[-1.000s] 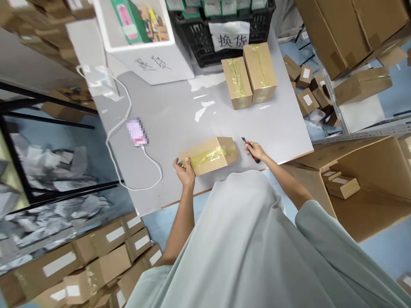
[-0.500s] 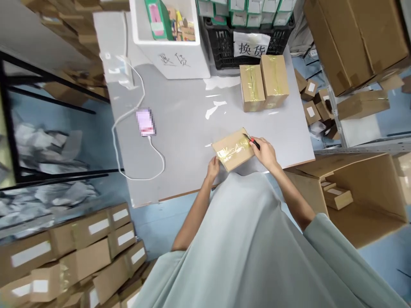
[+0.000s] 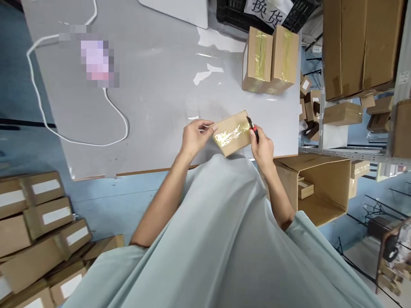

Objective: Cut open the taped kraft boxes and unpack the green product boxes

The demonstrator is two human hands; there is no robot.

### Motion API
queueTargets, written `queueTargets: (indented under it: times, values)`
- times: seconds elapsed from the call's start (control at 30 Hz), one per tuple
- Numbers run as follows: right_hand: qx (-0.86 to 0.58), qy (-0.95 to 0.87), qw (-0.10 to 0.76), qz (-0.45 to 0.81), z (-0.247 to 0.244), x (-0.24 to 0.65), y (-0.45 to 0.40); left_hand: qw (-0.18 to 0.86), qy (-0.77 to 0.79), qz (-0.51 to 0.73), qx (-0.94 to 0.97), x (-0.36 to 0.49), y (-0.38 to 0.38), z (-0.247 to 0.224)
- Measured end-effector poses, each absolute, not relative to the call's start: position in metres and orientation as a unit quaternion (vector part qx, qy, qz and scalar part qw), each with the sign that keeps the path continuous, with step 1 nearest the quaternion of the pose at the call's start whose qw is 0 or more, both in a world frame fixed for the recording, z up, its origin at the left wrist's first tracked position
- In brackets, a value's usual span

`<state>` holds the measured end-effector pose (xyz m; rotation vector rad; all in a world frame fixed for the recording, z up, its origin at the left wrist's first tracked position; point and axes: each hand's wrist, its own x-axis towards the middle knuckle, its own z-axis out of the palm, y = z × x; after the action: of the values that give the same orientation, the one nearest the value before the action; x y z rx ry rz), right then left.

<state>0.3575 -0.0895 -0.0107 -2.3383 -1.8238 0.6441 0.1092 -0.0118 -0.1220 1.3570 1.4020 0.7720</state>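
Filling the space between both hands (image 3: 193,139) is a taped box (image 3: 231,133).

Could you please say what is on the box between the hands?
Shiny yellow tape runs along the box, a cutter at its right end; underside and contents are hidden.

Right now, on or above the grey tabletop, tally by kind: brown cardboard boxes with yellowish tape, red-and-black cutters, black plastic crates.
Brown cardboard boxes with yellowish tape: 3
Red-and-black cutter, in the right hand: 1
Black plastic crate, cut off by the top of the picture: 1
Total: 5
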Motion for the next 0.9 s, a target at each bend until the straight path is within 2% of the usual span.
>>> queueTargets:
  times: [0.23, 0.43, 0.7, 0.9]
  values:
    - [-0.665, -0.663, -0.049, 0.339, -0.001, 0.303, -0.093, 0.540, 0.554, 0.337, 0.537, 0.101, -0.006, -0.130]
    - [-0.647, -0.685, -0.106, 0.317, 0.004, 0.283, -0.074, 0.533, 0.554, 0.356, 0.531, 0.103, -0.007, -0.131]
    - [-0.628, -0.703, -0.136, 0.305, 0.007, 0.278, -0.067, 0.530, 0.561, 0.362, 0.523, 0.105, -0.007, -0.131]
    - [-0.655, -0.662, -0.222, 0.289, 0.021, 0.245, -0.055, 0.520, 0.574, 0.371, 0.512, 0.110, -0.011, -0.130]
